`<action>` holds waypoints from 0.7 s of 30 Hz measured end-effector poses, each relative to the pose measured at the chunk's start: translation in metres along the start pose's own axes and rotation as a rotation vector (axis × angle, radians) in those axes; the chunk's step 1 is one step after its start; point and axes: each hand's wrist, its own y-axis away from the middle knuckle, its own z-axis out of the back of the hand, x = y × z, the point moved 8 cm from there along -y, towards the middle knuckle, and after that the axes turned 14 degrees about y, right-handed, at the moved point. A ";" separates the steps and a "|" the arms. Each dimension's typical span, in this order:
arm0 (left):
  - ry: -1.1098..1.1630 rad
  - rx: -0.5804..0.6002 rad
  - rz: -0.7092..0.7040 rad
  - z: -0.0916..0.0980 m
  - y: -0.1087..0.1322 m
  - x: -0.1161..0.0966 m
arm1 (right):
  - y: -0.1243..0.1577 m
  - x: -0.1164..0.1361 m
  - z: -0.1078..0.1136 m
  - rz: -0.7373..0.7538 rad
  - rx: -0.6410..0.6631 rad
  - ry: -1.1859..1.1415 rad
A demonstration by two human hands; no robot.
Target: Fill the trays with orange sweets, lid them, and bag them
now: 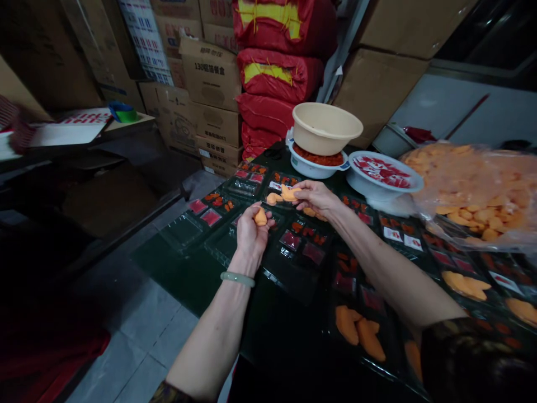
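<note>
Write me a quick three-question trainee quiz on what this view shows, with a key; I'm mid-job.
1. Multiple choice: on which arm is the pale green bangle? A) right; B) left.
2. True or false: the beige basin sits above the white basin with reddish contents.
3. Fill in: the left hand holds a piece, and the right hand at least one more; all are coloured ____.

Key: 1. B; 2. true; 3. orange.

Open: left table corner [170, 274] | blocked: basins [321, 131], far; bagged orange pieces [482, 215], right
</note>
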 end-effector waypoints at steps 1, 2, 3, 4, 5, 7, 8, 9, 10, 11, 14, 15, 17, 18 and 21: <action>0.008 -0.001 -0.007 0.000 0.000 0.000 | -0.007 -0.007 0.003 -0.041 -0.045 0.072; 0.002 0.000 -0.015 -0.001 0.000 0.000 | -0.013 -0.013 0.005 -0.066 -0.093 0.136; -0.012 0.009 -0.023 -0.002 0.001 0.001 | -0.018 -0.018 0.005 -0.084 -0.138 0.192; -0.031 0.024 -0.034 -0.003 0.001 0.001 | -0.022 -0.023 0.004 -0.096 -0.181 0.245; -0.050 0.044 -0.048 -0.005 0.001 0.001 | -0.025 -0.026 0.002 -0.105 -0.225 0.309; -0.082 0.085 -0.084 -0.007 0.002 0.001 | -0.027 -0.030 -0.003 -0.108 -0.310 0.449; -0.097 0.098 -0.105 -0.008 0.002 0.000 | -0.028 -0.030 -0.007 -0.099 -0.338 0.517; -0.110 0.101 -0.124 -0.007 0.002 -0.002 | -0.028 -0.028 -0.012 -0.082 -0.354 0.583; -0.121 0.098 -0.141 -0.006 0.002 -0.003 | -0.028 -0.026 -0.017 -0.058 -0.358 0.646; -0.131 0.089 -0.150 -0.005 0.001 -0.005 | -0.029 -0.023 -0.023 -0.029 -0.351 0.705; -0.161 0.083 -0.130 -0.003 0.000 -0.005 | -0.027 -0.015 -0.031 0.055 -0.291 0.836; -0.176 0.089 -0.113 -0.003 0.000 -0.004 | -0.024 -0.014 -0.029 0.065 -0.268 0.863; -0.219 0.127 -0.096 -0.006 0.000 -0.002 | -0.014 -0.011 -0.019 0.106 -0.246 0.869; -0.245 0.163 -0.099 -0.009 0.000 -0.001 | -0.005 -0.009 -0.011 0.154 -0.250 0.833; -0.335 0.362 -0.071 -0.023 0.006 0.009 | 0.041 -0.002 0.017 0.359 -0.271 0.560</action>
